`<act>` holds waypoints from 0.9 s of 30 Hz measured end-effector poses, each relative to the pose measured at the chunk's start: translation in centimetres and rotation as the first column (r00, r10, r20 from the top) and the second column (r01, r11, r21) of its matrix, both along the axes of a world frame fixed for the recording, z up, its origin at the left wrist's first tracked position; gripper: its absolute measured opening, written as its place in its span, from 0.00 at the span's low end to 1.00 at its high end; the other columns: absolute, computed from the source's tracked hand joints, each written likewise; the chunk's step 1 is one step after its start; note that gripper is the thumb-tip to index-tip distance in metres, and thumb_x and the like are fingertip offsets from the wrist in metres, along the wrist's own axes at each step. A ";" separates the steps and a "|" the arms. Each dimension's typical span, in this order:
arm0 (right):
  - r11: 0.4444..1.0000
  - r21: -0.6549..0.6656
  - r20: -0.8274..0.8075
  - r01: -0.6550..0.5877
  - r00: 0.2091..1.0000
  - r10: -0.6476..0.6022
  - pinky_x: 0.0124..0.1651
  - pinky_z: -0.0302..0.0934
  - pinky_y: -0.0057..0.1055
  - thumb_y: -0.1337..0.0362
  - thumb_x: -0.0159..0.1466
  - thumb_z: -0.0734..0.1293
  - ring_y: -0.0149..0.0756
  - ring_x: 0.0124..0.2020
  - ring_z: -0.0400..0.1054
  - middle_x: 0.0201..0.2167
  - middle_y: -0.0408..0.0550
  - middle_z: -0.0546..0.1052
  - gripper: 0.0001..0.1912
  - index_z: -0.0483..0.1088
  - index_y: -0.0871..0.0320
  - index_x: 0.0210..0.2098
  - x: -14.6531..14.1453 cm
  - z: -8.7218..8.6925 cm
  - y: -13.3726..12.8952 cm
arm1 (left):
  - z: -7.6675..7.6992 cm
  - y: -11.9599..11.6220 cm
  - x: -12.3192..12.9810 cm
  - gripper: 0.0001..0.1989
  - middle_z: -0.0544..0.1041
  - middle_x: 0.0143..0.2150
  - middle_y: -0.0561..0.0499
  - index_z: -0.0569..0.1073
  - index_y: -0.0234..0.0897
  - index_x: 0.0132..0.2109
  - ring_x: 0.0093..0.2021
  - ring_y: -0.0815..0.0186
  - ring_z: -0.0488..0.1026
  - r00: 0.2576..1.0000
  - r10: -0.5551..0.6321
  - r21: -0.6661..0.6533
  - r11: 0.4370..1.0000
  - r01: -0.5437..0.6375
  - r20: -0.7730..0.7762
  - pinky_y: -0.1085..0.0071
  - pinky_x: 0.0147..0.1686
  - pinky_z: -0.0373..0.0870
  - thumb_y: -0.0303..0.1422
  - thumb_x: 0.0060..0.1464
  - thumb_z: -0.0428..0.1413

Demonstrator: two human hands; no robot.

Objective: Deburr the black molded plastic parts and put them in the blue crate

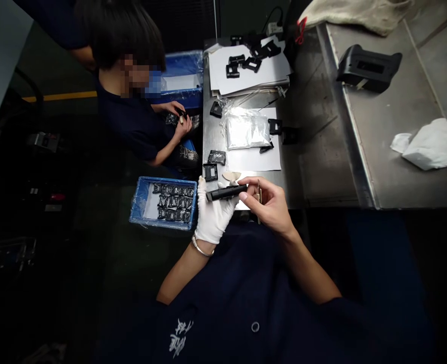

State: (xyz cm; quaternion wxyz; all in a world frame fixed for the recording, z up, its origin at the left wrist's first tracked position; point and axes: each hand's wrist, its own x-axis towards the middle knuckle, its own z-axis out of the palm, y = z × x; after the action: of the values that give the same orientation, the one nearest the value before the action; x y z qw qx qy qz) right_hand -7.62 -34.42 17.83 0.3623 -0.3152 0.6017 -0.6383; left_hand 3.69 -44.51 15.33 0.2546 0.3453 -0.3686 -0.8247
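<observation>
My left hand (213, 217), in a white glove, holds a black plastic part (227, 192) at the front edge of the metal table. The bare fingers of my right hand (266, 202) pinch the right end of that same part. A thin light-coloured tool (259, 194) sticks up and down from between my right fingers; its kind cannot be made out. Just beyond my left hand lie a black part (210, 172) and a wrapped black part (217, 157). Past them is a stack of clear plastic bags (248, 130) on white paper.
A blue bin (135, 207) with rows of wrapped parts stands left. Another person (128, 121) handles a small part beside a second blue bin (198, 65). Black parts lie on stacked paper (223, 83). On the right metal surface (382, 136) sit a larger black housing (370, 68) and white cloth (435, 144).
</observation>
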 end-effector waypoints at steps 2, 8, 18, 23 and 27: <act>1.000 -0.002 -0.004 0.004 1.000 -0.004 0.27 0.54 0.27 0.56 0.62 0.71 0.26 0.24 0.56 0.24 0.39 0.64 0.16 0.74 0.55 0.47 0.2 0.2 0.2 | 0.3 -0.1 -0.1 0.23 0.75 0.54 0.46 0.73 0.44 0.46 0.66 0.57 0.64 0.998 -0.009 0.100 0.995 0.016 -0.068 0.53 0.64 0.66 0.57 0.59 0.49; 1.000 -0.008 0.001 0.001 1.000 -0.001 0.25 0.51 0.28 0.58 0.63 0.71 0.27 0.23 0.54 0.24 0.39 0.63 0.15 0.74 0.54 0.47 0.7 0.6 0.6 | 1.7 0.0 -0.4 0.28 0.74 0.55 0.42 0.73 0.41 0.49 0.68 0.55 0.61 0.995 -0.024 0.103 0.994 0.035 -0.100 0.49 0.64 0.66 0.58 0.61 0.44; 0.997 0.045 -0.112 0.068 0.992 -0.062 0.25 0.53 0.28 0.57 0.60 0.73 0.27 0.22 0.55 0.22 0.38 0.63 0.17 0.72 0.54 0.47 1.7 1.4 0.9 | 1.1 0.2 0.1 0.27 0.78 0.49 0.46 0.74 0.39 0.49 0.65 0.56 0.65 0.994 0.019 0.202 0.979 0.003 -0.109 0.54 0.65 0.66 0.57 0.60 0.49; 0.971 0.101 -0.213 0.218 0.958 -0.193 0.23 0.49 0.27 0.56 0.54 0.77 0.25 0.20 0.51 0.18 0.34 0.59 0.17 0.71 0.56 0.38 2.1 1.4 0.3 | 1.1 0.7 -0.2 0.24 0.77 0.51 0.45 0.74 0.39 0.46 0.62 0.57 0.69 0.992 0.109 0.246 0.965 -0.092 -0.056 0.56 0.62 0.70 0.55 0.59 0.51; 0.958 0.089 -0.165 0.273 0.952 -0.256 0.22 0.46 0.27 0.55 0.59 0.73 0.24 0.19 0.49 0.16 0.36 0.59 0.16 0.68 0.58 0.24 1.6 0.2 0.1 | 0.9 1.3 0.1 0.21 0.77 0.49 0.49 0.72 0.43 0.47 0.55 0.61 0.74 0.982 0.131 0.238 0.966 -0.096 -0.134 0.57 0.60 0.70 0.53 0.58 0.54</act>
State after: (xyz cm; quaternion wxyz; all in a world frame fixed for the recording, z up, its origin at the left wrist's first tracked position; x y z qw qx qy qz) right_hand -6.04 -34.36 18.07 0.2434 -0.2588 0.6988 -0.6209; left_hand 3.76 -43.25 16.26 0.2864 0.3305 -0.2297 -0.8694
